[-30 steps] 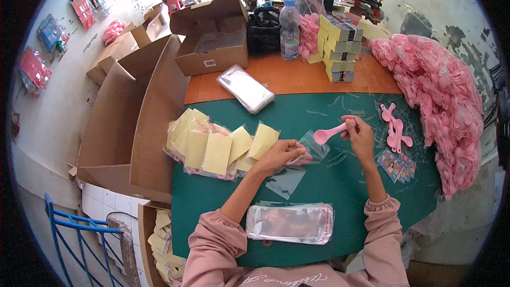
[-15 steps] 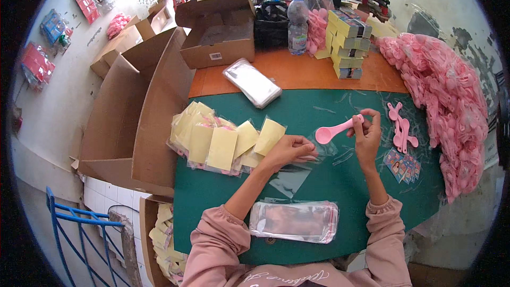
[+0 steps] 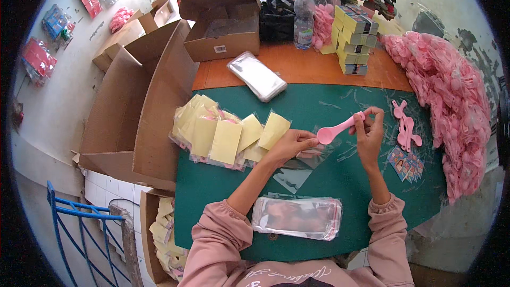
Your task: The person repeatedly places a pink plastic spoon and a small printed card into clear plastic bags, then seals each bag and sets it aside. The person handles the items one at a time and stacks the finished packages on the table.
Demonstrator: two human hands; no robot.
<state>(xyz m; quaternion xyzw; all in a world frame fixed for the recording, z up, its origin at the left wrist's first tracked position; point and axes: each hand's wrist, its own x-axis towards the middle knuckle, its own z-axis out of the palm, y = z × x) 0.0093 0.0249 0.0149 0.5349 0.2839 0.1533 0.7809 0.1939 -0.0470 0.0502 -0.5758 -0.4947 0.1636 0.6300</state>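
Note:
My right hand (image 3: pixel 368 137) pinches the handle end of a pink measuring spoon (image 3: pixel 328 135), its bowl turned toward the left. Closed at the fingertips, my left hand (image 3: pixel 291 148) holds a clear plastic bag (image 3: pixel 293 177) that hangs below it over the green table mat (image 3: pixel 223 196). The spoon's bowl is right by the left fingertips; whether they touch, I cannot tell. A stack of clear bags (image 3: pixel 296 218) lies between my forearms. To the right are several loose pink spoons (image 3: pixel 407 128) and a fan of small picture cards (image 3: pixel 405 165).
Bagged yellow cards (image 3: pixel 225 141) are piled left of my left hand. Another bag stack (image 3: pixel 257 76) lies farther back. Bundled cards (image 3: pixel 353 40) and a water bottle (image 3: pixel 304 18) stand behind. A pink spoon heap (image 3: pixel 451 95) lines the right; an open cardboard box (image 3: pixel 159 111) the left.
My left hand has come up slightly to the spoon's bowl, closing the gap between them. My right hand still grips the spoon. The whole view has shifted a little.

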